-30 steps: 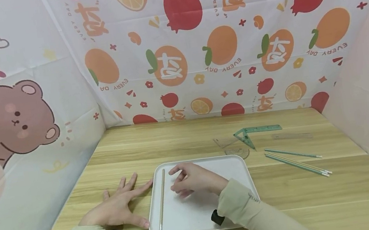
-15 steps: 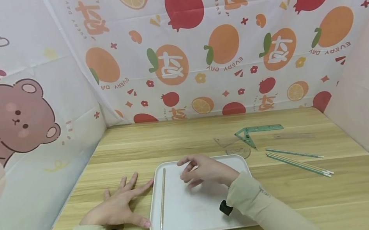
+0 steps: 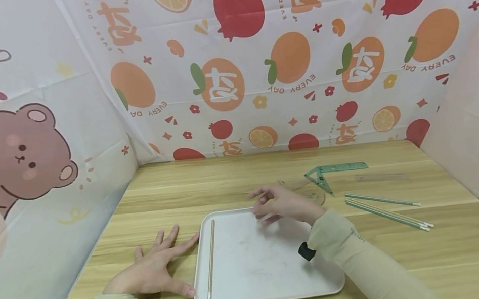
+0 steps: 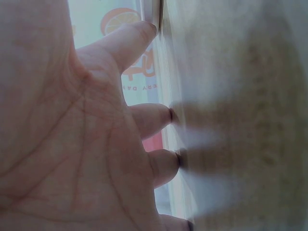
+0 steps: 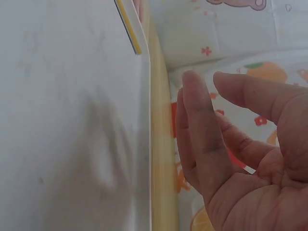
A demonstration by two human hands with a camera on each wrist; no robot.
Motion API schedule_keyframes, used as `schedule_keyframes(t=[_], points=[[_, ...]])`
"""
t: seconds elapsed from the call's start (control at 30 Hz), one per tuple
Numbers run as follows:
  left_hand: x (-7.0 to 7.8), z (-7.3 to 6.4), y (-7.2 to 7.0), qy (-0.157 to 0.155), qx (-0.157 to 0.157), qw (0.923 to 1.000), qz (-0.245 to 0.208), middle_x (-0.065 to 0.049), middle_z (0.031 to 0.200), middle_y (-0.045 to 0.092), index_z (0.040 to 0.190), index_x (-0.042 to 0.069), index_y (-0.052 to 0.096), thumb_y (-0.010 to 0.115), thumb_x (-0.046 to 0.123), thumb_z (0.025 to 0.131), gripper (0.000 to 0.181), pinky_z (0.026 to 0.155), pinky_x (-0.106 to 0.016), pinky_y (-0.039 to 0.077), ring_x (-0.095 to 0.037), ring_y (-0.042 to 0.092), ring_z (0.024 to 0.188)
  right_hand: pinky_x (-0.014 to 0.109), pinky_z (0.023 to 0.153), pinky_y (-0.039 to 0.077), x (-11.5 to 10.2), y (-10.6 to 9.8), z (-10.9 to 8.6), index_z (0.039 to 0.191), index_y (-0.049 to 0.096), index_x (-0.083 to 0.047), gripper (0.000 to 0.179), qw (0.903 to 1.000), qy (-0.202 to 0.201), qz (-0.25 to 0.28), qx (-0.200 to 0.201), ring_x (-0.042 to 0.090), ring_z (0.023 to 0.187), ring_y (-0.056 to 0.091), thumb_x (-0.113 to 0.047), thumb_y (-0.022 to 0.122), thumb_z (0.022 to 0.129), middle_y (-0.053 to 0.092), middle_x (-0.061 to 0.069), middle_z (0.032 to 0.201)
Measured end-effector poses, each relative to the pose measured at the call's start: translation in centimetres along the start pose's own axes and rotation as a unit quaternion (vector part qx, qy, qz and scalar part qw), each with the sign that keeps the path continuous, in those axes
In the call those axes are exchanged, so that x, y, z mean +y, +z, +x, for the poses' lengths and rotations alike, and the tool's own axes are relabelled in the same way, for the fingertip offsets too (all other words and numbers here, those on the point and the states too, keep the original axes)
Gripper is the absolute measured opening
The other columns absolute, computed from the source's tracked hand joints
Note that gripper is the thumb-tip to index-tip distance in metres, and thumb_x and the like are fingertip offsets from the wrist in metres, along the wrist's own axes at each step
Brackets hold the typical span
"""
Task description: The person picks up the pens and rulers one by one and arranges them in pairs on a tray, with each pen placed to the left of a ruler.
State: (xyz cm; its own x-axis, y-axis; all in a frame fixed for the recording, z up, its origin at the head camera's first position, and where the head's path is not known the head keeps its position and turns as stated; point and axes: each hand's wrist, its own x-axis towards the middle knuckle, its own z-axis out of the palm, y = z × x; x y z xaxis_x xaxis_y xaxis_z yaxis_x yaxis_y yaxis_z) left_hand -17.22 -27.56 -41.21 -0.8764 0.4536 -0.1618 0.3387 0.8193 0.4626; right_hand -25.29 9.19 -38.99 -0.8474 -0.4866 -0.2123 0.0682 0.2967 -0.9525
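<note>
A white tray [image 3: 274,267] lies on the wooden table, with one gold pencil [image 3: 211,263] along its left side, white end toward the near edge. My left hand [image 3: 153,271] rests on the table left of the tray, fingers spread. Its thumb and index fingertip touch the tray's left rim; in the left wrist view the fingertips [image 4: 163,166] press on the table. Over the tray's far edge hovers my right hand [image 3: 286,204], fingers loosely bent. The right wrist view shows nothing between its fingers [image 5: 199,115].
Several pencils [image 3: 388,210] lie right of the tray. Behind them are a green folding ruler [image 3: 343,167], a clear protractor [image 3: 317,197] and a clear ruler [image 3: 381,177]. Patterned cloth walls [image 3: 255,65] enclose the table at the back and sides.
My right hand has moved right and away, from beside the gold pencil to the tray's far edge. The left hand and the gold pencil have stayed in place.
</note>
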Motion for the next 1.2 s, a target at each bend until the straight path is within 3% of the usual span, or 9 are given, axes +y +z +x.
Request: schedule_keyframes(t=[0.37,0.6,0.77,0.93,1.03,1.2], points=[[-0.2,0.1,0.1,0.01,-0.007,0.9999,-0.007,-0.037,0.175,0.008,0.168,0.034,0.038,0.092,0.07,0.065,0.121,0.094,-0.103,-0.005,-0.074,0.0,0.154,0.038,0.092,0.066,0.4,-2.8,0.0,0.149,0.056,-0.001,0.053,0.9995,0.009,-0.013,0.028,0.023,0.1,0.073,-0.012,0.074,0.101,0.063,0.011,0.114],[-0.3,0.1,0.1,0.008,-0.008,0.9999,-0.005,-0.037,0.175,0.007,0.168,0.034,0.037,0.092,0.071,0.065,0.122,0.094,-0.103,-0.005,-0.073,-0.001,0.155,0.038,0.092,0.066,0.6,-4.4,0.2,0.151,0.054,-0.002,0.055,0.9991,0.007,-0.021,0.037,0.04,0.116,0.074,-0.014,0.074,0.101,0.066,0.011,0.116],[-0.3,0.1,0.0,0.008,-0.008,0.9999,-0.005,-0.037,0.175,0.008,0.168,0.034,0.038,0.092,0.07,0.065,0.122,0.095,-0.103,-0.004,-0.074,-0.001,0.155,0.038,0.093,0.066,0.8,-5.3,0.4,0.149,0.058,-0.009,0.051,0.9983,0.021,-0.014,0.052,0.036,0.113,0.075,-0.016,0.074,0.102,0.065,0.01,0.117],[-0.3,0.1,0.1,0.007,0.0,1.0,0.004,-0.037,0.175,0.01,0.167,0.035,0.039,0.093,0.07,0.063,0.122,0.095,-0.103,-0.003,-0.073,0.002,0.155,0.046,0.101,0.063,0.7,-6.3,0.5,0.147,0.059,-0.011,0.048,0.9969,0.039,0.023,0.064,0.036,0.114,0.073,-0.013,0.073,0.102,0.063,0.01,0.118],[-0.4,0.1,0.1,0.007,0.001,1.0,0.002,-0.037,0.175,0.01,0.167,0.035,0.039,0.093,0.069,0.063,0.122,0.095,-0.103,-0.003,-0.073,0.002,0.155,0.047,0.102,0.063,0.6,-7.0,0.7,0.147,0.059,-0.011,0.046,0.997,0.036,0.013,0.067,0.035,0.113,0.073,-0.012,0.072,0.103,0.064,0.011,0.119],[-0.3,0.2,0.0,0.009,0.004,0.9999,0.005,-0.037,0.175,0.01,0.167,0.034,0.04,0.093,0.07,0.063,0.123,0.095,-0.103,-0.003,-0.074,0.003,0.154,0.039,0.096,0.065,0.7,-8.2,0.9,0.15,0.058,-0.009,0.047,0.9963,0.03,-0.028,0.075,0.024,0.105,0.072,-0.015,0.07,0.105,0.068,0.011,0.12]])
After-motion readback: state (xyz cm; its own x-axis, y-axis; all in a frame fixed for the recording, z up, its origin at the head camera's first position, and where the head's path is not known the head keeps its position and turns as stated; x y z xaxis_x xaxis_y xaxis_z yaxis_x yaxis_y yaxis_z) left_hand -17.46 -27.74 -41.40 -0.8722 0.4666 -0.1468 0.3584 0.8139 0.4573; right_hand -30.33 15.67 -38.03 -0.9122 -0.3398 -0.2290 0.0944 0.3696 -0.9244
